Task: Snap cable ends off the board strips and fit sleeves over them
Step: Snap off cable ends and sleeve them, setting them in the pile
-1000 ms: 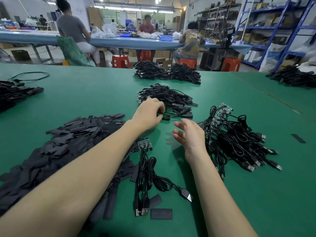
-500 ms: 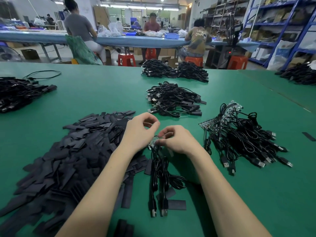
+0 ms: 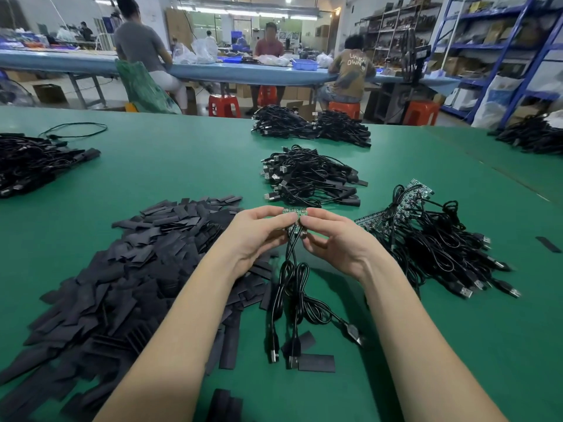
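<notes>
A small green board strip point(image 3: 295, 212) is lifted above the green table, pinched from both sides by my left hand point(image 3: 259, 231) and my right hand point(image 3: 335, 236). Black USB cables point(image 3: 292, 287) hang from the strip and trail onto the table toward me. A large heap of flat black sleeves point(image 3: 122, 275) lies to the left under my left forearm. One loose sleeve point(image 3: 316, 363) lies by the cable plugs. To the right sits a pile of cables still on board strips point(image 3: 432, 239). Behind my hands is a pile of sleeved cables point(image 3: 307, 178).
More black cable piles lie at the far middle point(image 3: 310, 126), the left edge point(image 3: 33, 162) and the far right point(image 3: 533, 137). A stray sleeve point(image 3: 548, 244) lies at the right. People sit on red stools at a blue bench beyond the table.
Both hands came back from the cable pile, closed on the board strip near the table, and lifted it up. The cables now hang from it.
</notes>
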A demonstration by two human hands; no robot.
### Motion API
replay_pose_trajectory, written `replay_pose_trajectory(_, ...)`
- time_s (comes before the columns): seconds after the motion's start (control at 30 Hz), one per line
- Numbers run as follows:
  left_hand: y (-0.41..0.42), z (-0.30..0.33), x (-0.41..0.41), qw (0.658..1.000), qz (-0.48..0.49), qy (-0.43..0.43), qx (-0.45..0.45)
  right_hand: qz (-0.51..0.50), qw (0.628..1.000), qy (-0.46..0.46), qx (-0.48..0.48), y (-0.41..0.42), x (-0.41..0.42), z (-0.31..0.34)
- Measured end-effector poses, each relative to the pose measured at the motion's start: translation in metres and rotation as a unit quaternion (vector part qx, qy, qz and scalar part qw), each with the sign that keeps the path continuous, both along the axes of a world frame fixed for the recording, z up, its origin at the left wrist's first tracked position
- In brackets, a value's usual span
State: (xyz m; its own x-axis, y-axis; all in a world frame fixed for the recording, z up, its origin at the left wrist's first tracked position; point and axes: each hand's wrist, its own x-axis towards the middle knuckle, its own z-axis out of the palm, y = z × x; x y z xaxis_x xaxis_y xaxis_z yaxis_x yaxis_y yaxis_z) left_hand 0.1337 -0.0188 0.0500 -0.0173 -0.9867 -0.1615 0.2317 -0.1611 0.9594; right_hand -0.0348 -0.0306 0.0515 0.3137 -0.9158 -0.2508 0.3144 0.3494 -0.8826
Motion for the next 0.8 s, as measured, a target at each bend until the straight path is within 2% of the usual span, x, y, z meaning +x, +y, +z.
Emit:
replay_pose_trajectory(0.23,0.001,-0.001,0.002,0.999,-0.032,0.005,-0.003,0.011,1.000,-0.001,0.008,0.001,0.000,0.001)
replay_pose_trajectory(0.4,0.002,0.003,0.001,0.994,-0.080,0.070,-0.002,-0.001,0.985,-0.136,0.106,0.004,0.002,-0.003)
replay_pose_trajectory(0.57,0.002,0.000,0.000,0.982,-0.112,0.152,0.022,0.027,0.968,-0.208,0.138,0.010,0.005,-0.004)
replay_pose_trajectory(0.63,0.001,-0.004,-0.002,0.981,-0.112,0.159,0.015,0.033,0.967,-0.216,0.129,0.009,0.003,-0.003)
replay_pose_trajectory(0.7,-0.001,-0.007,-0.003,0.994,-0.072,0.077,-0.004,0.029,0.977,-0.187,0.101,0.009,-0.003,0.002)
replay_pose_trajectory(0.77,-0.003,-0.011,-0.003,0.994,-0.006,-0.098,-0.051,0.027,0.993,-0.105,0.043,0.009,-0.011,0.010)
replay_pose_trajectory(0.8,-0.004,-0.013,-0.002,0.978,0.013,-0.191,-0.082,0.029,0.998,-0.055,0.014,0.009,-0.013,0.015)
